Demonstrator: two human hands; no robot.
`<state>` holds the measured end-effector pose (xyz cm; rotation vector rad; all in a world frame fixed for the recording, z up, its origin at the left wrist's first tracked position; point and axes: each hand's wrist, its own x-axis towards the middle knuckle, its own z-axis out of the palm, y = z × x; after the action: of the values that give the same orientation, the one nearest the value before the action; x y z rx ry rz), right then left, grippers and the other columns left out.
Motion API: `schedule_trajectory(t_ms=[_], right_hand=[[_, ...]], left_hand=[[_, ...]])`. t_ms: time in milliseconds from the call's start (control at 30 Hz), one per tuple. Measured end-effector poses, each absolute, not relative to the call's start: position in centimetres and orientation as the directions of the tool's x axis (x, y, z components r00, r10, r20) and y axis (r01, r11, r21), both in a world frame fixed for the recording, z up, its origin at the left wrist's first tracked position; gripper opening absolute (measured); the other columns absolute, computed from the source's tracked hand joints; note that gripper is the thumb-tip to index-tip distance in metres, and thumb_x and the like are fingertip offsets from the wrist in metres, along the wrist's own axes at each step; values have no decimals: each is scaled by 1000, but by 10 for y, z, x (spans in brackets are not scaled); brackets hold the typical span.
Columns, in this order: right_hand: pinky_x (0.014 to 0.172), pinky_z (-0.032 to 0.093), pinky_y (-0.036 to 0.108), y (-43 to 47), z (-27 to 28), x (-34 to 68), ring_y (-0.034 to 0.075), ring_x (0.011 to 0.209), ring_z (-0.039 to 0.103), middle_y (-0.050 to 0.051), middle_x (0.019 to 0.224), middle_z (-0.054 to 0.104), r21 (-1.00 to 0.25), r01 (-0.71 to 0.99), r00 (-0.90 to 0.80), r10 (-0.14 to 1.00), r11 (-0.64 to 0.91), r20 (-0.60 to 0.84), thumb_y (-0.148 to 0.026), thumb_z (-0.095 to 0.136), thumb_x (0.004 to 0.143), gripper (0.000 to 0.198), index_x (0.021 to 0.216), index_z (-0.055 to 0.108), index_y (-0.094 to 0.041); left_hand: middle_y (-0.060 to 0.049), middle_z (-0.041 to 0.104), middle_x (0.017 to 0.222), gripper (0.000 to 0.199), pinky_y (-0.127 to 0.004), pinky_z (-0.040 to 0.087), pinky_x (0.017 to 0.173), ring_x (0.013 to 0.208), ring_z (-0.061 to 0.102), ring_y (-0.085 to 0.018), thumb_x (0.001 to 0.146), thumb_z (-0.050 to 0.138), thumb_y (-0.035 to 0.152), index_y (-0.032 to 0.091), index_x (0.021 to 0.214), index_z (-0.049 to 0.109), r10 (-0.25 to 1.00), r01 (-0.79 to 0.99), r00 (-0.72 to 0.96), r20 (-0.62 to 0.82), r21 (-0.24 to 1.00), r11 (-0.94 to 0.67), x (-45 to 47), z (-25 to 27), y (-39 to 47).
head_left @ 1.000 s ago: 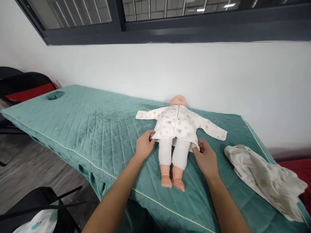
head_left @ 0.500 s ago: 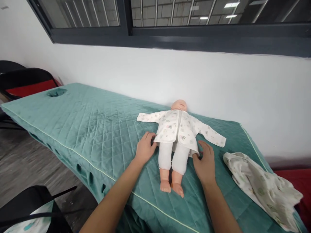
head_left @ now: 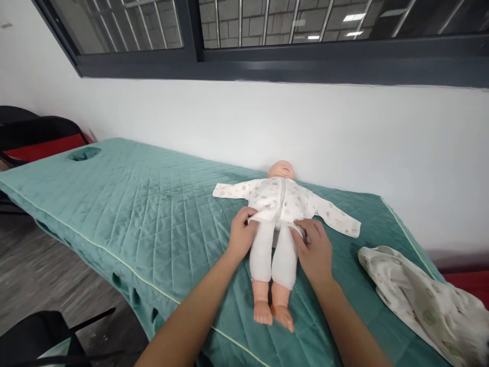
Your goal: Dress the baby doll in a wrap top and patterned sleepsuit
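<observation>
Head view: white printed cloth jacket (head_left: 267,196) on pink plastic doll (head_left: 285,260) with white cloth legs, supine on green quilted bed cover (head_left: 160,204). Left hand (head_left: 242,234), right hand (head_left: 317,252) apart, each pinching hem at own side. Best handling: light grip, hem raised evenly. Doll's long axis: head toward white wall (head_left: 171,112), feet toward person; sleeves (head_left: 338,216) splayed sideways.

Remotely, I observe a dark-framed window (head_left: 267,66), metal bars (head_left: 266,23) behind its panes, in the far white wall (head_left: 171,109). Left: a black-and-red chair (head_left: 46,146); near left: another black chair (head_left: 36,334) above grey flooring (head_left: 72,270). Right: a crumpled printed cloth (head_left: 424,298) on the quilted green bed (head_left: 133,209).
</observation>
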<state>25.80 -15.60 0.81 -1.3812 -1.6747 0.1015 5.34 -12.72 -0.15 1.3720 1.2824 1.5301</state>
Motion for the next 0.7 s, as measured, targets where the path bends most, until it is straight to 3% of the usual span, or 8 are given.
schedule_trajectory(t_ms=[33,100,200,267,333,467,600,700], right_hand=[[76,47,36,-150,8,258,20,79,57,3,84,62,-683,668,170,833,296,527,-45,56,93,28,82,63,-20],[62,43,30,-143,5,262,15,63,49,-3,65,52,-891,423,391,853,167,346,-50,59,90,37,68,53,-20],[55,43,28,-144,0,272,14,60,51,-4,63,53,-990,-72,518,853,121,66,-48,65,83,32,71,53,-21],[58,47,29,-151,-1,281,16,67,58,-1,72,62,-954,-267,501,865,139,-14,-43,67,81,25,79,58,-20],[58,49,28,-159,0,288,16,70,60,-1,78,64,-928,-339,511,858,154,-44,-38,67,80,20,82,60,-19],[52,46,23,-176,2,296,11,59,52,-5,67,53,-893,-415,566,818,172,-106,-32,69,78,21,70,53,-20],[62,51,25,-202,0,295,12,66,57,-3,73,56,-897,-386,592,803,215,-63,-42,66,82,26,74,55,-20],[74,54,31,-229,-5,302,16,83,63,3,91,64,-964,-211,574,818,161,11,-48,64,84,29,85,60,-20]], left_hand=[[-4,70,92,19,-33,51,82,90,64,-20,85,61,36,18,89,66,958,-76,-230,173,978,-195,52,-2,-123],[-7,73,97,31,-33,53,81,91,68,-21,86,61,45,16,96,65,966,-419,-259,-4,901,-109,47,-4,-116],[-9,73,104,33,-32,54,84,97,69,-21,83,66,45,15,97,65,960,-621,-270,-74,775,-115,40,-7,-112],[-6,73,96,28,-30,54,81,92,69,-20,82,68,43,17,90,63,939,-620,-337,-71,767,-165,38,-9,-112],[-3,71,89,27,-29,54,78,86,68,-17,82,68,43,18,88,60,899,-567,-434,-49,791,-231,39,-11,-114],[0,64,82,26,-26,50,71,79,61,-14,88,60,46,20,83,54,791,-322,-611,33,902,-287,36,-18,-115],[2,57,81,26,-27,47,73,81,57,-14,90,56,45,22,81,48,707,-167,-702,83,946,-276,27,-27,-114],[1,55,88,19,-29,48,78,82,56,-15,89,57,39,22,90,47,640,-55,-757,131,963,-263,21,-32,-115]])
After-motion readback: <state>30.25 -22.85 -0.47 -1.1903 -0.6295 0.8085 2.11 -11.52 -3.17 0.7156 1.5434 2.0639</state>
